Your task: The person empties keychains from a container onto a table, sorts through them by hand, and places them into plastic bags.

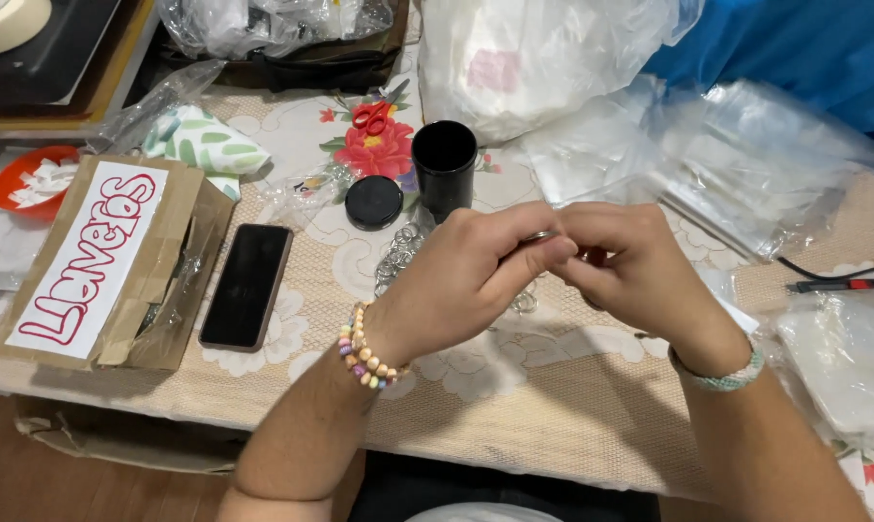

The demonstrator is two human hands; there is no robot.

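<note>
My left hand [471,275] and my right hand [640,271] meet fingertip to fingertip above the table's middle. Between them they pinch a small metal ring [538,236], with only its rim showing above the left thumb. A beaded bracelet circles my left wrist, a pale green one my right. Several loose metal rings [403,253] lie on the patterned tablecloth [514,396] just behind my left hand. What else the right fingers hold is hidden.
A black cylindrical jar [445,166] stands behind the hands, its black lid [373,202] beside it. A dark phone [247,285] lies left, next to a cardboard box [103,261]. Red scissors [371,114], an orange bowl [26,179] and clear plastic bags [746,164] surround the area.
</note>
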